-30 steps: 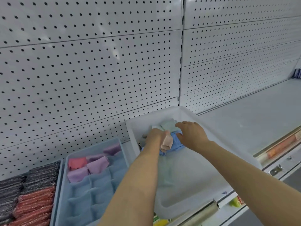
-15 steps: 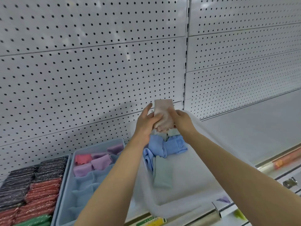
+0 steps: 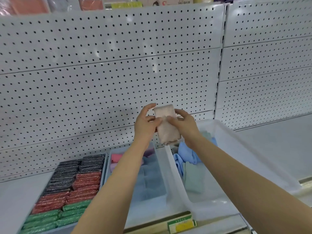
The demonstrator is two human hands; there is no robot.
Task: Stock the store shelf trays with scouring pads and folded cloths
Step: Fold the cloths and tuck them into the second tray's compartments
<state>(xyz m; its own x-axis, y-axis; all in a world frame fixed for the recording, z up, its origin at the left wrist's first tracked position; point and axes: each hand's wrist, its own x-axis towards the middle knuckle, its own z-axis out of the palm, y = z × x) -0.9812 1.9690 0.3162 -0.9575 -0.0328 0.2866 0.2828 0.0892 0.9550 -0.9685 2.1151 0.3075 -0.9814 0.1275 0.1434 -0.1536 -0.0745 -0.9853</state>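
Raised since before, both hands' grip, left hand (image 3: 146, 123) and right hand (image 3: 184, 125), pinches beige cloth (image 3: 167, 127), hiding its middle.

Grey-white store shelf (image 3: 278, 132) carried three containers side by side. Left: tray of scouring pads (image 3: 67, 186), black, red, green rows. Middle: blue divided tray (image 3: 152, 183), pink and lilac cloths at rear. Right: translucent white bin (image 3: 236, 149), touching the divided tray. Yellow-green price label (image 3: 181, 223) was on the front edge.

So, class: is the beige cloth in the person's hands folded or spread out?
Folded. The beige cloth is a compact, thick bundle, pinched between the left hand and right hand, held up above the trays.
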